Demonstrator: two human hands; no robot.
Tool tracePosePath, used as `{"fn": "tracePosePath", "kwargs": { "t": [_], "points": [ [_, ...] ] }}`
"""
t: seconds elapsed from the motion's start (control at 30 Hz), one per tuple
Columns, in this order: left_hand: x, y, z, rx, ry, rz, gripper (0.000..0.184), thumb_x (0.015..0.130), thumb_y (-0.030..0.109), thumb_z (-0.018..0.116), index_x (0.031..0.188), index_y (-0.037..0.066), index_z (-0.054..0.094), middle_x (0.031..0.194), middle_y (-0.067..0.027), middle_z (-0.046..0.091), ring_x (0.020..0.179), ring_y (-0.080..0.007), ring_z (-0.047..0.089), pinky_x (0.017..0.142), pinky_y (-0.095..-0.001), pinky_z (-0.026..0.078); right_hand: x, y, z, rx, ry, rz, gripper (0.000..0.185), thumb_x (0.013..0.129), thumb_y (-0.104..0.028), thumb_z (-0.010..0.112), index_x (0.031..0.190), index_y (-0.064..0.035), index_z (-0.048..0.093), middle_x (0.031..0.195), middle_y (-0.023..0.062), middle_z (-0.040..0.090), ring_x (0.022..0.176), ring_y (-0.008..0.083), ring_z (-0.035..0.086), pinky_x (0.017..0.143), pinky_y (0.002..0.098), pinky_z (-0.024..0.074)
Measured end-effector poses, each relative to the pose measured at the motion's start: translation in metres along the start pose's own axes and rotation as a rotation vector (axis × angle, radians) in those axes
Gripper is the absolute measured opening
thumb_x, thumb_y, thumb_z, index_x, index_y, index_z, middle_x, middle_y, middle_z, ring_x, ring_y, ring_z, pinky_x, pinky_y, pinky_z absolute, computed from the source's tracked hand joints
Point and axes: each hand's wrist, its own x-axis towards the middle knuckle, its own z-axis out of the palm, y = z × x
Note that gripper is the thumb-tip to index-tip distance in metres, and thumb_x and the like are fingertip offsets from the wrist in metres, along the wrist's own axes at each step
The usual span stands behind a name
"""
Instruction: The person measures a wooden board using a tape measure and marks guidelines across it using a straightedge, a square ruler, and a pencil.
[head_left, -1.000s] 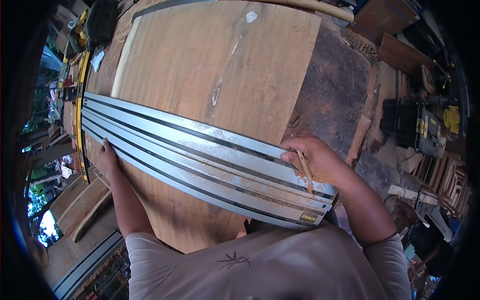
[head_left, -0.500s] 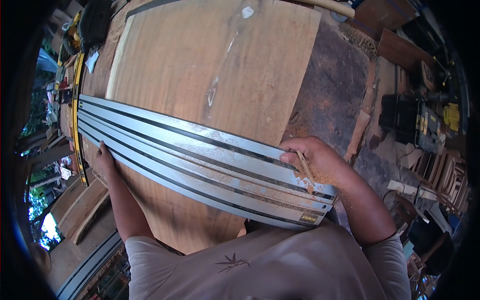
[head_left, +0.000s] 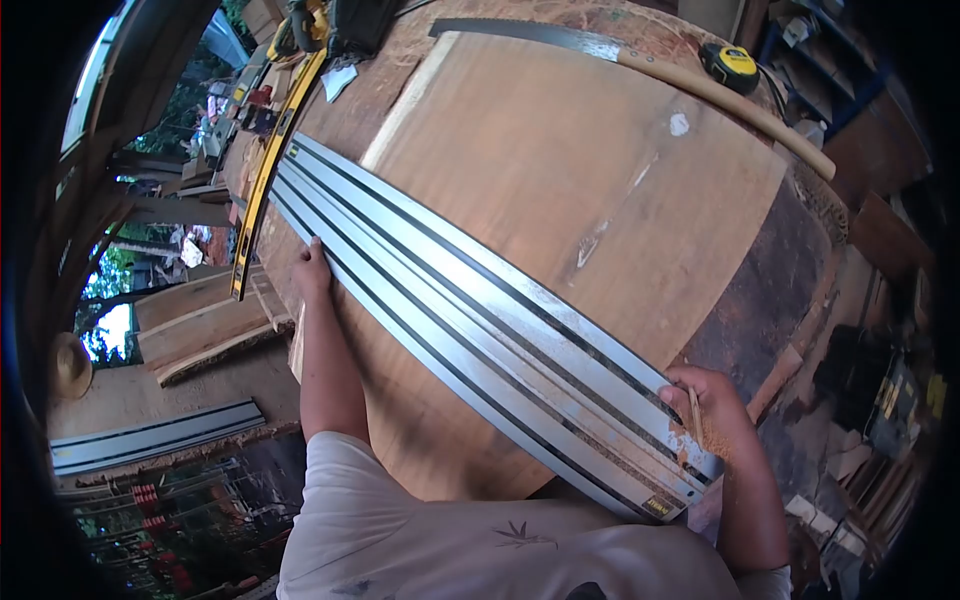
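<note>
Both hands are on one long striped metal rail [head_left: 470,315], and they take it from opposite edges. Near the far end, the left hand [head_left: 314,272] pinches the closer long edge, one digit showing on top; whatever its other fingers do underneath, I can't see. Down by the shirt [head_left: 540,550], the right hand [head_left: 708,392] clamps the other long edge, thumb flat on the upper face and fingers curled. That diagonal grip probably steadies so long a piece, since holding both edges, well apart, should resist any twisting.

Tucked among the right fingers is a slim wooden stick [head_left: 695,412], likely held there so the thumb remains free for the rail. Sawdust clings to that wrist and is scattered over the rail's near end.

Beneath, a broad wooden board [head_left: 590,170] lies under the rail, which crosses it on a slant, reaching past its edge toward a yellow level [head_left: 264,180]. Whether rail and level touch, I can't tell from here. Along the board's far edge runs a handsaw [head_left: 720,100], with a tape measure [head_left: 730,68] just beyond its wooden handle; both seem parked there to be within reach yet out from under the rail.
</note>
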Motion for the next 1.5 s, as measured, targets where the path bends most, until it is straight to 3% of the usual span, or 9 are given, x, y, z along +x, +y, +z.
{"fn": "tracePosePath", "kwargs": {
  "t": [0.13, 0.27, 0.43, 0.63, 0.77, 0.93, 1.17, 1.5],
  "points": [
    [0.001, -0.005, 0.001, -0.043, 0.053, 0.044, 0.047, 0.089, 0.040, 0.063, 0.086, -0.007, 0.069, 0.078, -0.0221, 0.069, 0.075, -0.0329, 0.067, 0.073, -0.0423, 0.049, 0.000, 0.000, 0.004, 0.037, 0.028, -0.005, 0.022, 0.092, -0.019, 0.066, 0.099, 0.0023, 0.067, 0.080, 0.0002, 0.064, 0.074, 0.0070, 0.055, 0.066, 0.0241, 0.0466],
    [-0.003, -0.003, -0.002, -0.124, 0.068, 0.045, 0.049, 0.087, 0.041, 0.063, 0.086, -0.008, 0.069, 0.077, -0.0229, 0.068, 0.075, -0.0336, 0.067, 0.074, -0.0426, 0.049, 0.002, 0.004, 0.001, 0.079, 0.000, 0.007, 0.021, 0.092, -0.017, 0.066, 0.100, 0.0027, 0.067, 0.081, 0.0002, 0.064, 0.075, 0.0072, 0.056, 0.066, 0.0237, 0.0469],
    [-0.014, 0.015, -0.013, -0.063, 0.118, -0.081, 0.048, 0.076, 0.038, 0.062, 0.081, -0.009, 0.067, 0.077, -0.0249, 0.067, 0.078, -0.0355, 0.067, 0.074, -0.0439, 0.049, 0.002, 0.001, 0.000, 0.027, -0.004, -0.002, 0.020, 0.093, -0.016, 0.065, 0.099, 0.0032, 0.067, 0.081, 0.0003, 0.064, 0.073, 0.0071, 0.056, 0.064, 0.0236, 0.0466],
    [-0.004, -0.007, -0.008, -0.075, 0.179, -0.096, 0.047, 0.073, 0.037, 0.062, 0.076, -0.010, 0.064, 0.076, -0.0259, 0.066, 0.078, -0.0392, 0.065, 0.075, -0.0458, 0.049, 0.005, 0.005, -0.001, 0.040, -0.012, 0.008, 0.020, 0.092, -0.016, 0.066, 0.098, 0.0034, 0.067, 0.080, 0.0003, 0.064, 0.072, 0.0072, 0.055, 0.064, 0.0235, 0.0464],
    [0.002, -0.020, -0.005, -0.060, 0.194, -0.108, 0.047, 0.073, 0.037, 0.063, 0.076, -0.009, 0.063, 0.076, -0.0258, 0.065, 0.077, -0.0394, 0.065, 0.075, -0.0460, 0.049, 0.005, 0.002, -0.001, 0.052, 0.000, 0.039, 0.023, 0.092, -0.019, 0.067, 0.099, 0.0031, 0.067, 0.080, 0.0003, 0.063, 0.072, 0.0074, 0.055, 0.064, 0.0236, 0.0462],
    [0.002, -0.028, -0.013, -0.066, 0.043, -0.065, 0.047, 0.076, 0.040, 0.064, 0.079, -0.008, 0.064, 0.082, -0.0267, 0.067, 0.082, -0.0391, 0.065, 0.077, -0.0451, 0.049, 0.003, 0.002, 0.000, -0.008, 0.003, 0.031, 0.028, 0.091, -0.024, 0.068, 0.103, 0.0015, 0.067, 0.078, -0.0005, 0.062, 0.069, 0.0068, 0.055, 0.059, 0.0224, 0.0460],
    [-0.012, -0.017, -0.018, -0.029, 0.091, -0.046, 0.047, 0.079, 0.040, 0.065, 0.077, -0.007, 0.063, 0.082, -0.0254, 0.066, 0.081, -0.0389, 0.064, 0.078, -0.0448, 0.049, 0.004, 0.003, 0.001, -0.084, 0.043, 0.019, 0.027, 0.091, -0.022, 0.069, 0.103, 0.0018, 0.067, 0.082, 0.0014, 0.062, 0.072, 0.0076, 0.056, 0.060, 0.0226, 0.0465],
    [-0.023, -0.007, -0.023, -0.059, 0.081, -0.027, 0.043, 0.082, 0.039, 0.066, 0.088, -0.003, 0.065, 0.091, -0.0251, 0.065, 0.088, -0.0398, 0.063, 0.080, -0.0450, 0.048, 0.001, -0.009, 0.007, -0.132, 0.071, 0.012, 0.027, 0.091, -0.023, 0.068, 0.099, 0.0030, 0.067, 0.080, 0.0021, 0.062, 0.070, 0.0093, 0.057, 0.061, 0.0242, 0.0496]
  ]
}}
